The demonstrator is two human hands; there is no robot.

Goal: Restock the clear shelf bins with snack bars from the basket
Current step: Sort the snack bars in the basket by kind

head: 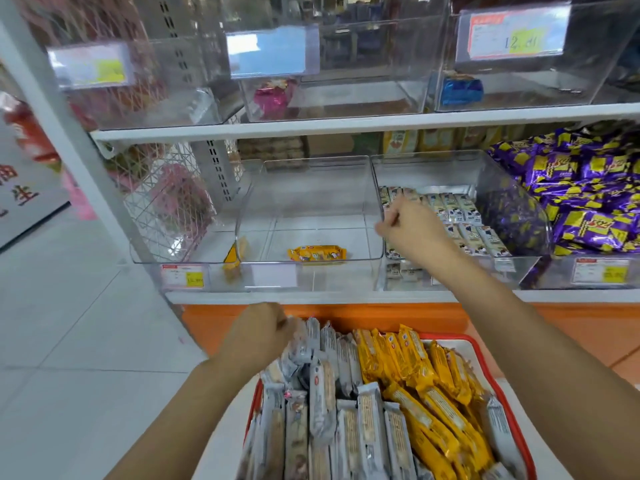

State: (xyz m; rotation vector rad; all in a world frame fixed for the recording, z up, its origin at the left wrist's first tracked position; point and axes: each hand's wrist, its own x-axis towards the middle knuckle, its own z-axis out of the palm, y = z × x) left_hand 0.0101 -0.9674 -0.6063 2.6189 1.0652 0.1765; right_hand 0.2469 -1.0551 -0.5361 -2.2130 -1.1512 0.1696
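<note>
Red-rimmed plastic basket (485, 345) at 6 o'clock. It is packed with grey foil-wrapped snack bars (322, 393) on its 9 o'clock side and yellow-wrapped snack bars (415, 368) on its 3 o'clock side.

Left hand (258, 336) is at the basket's 11 o'clock corner. Its fingers are curled down over the far ends of the grey bars and clamped on them, though the edges are motion-blurred.

Right hand (412, 226) is just right of centre, over the front of the clear acrylic bin of white-wrapped bars (433, 168). Its fingers are curled in; with the blur I can't tell whether it pinches anything. The white bars (464, 211) lie in neat rows filling the back and 3 o'clock side of that bin.

The clear middle shelf bin (311, 188) at centre holds one yellow bar (317, 253), flat near the front wall.

The next bin toward 9 o'clock has a single yellow packet (235, 254) leaning at its right wall.

At 3 o'clock is a heap of purple-and-yellow packets (581, 195).

The upper shelf at 12 o'clock has more clear bins, one holding a pink foil item (270, 97) and one a blue item (462, 91).
</note>
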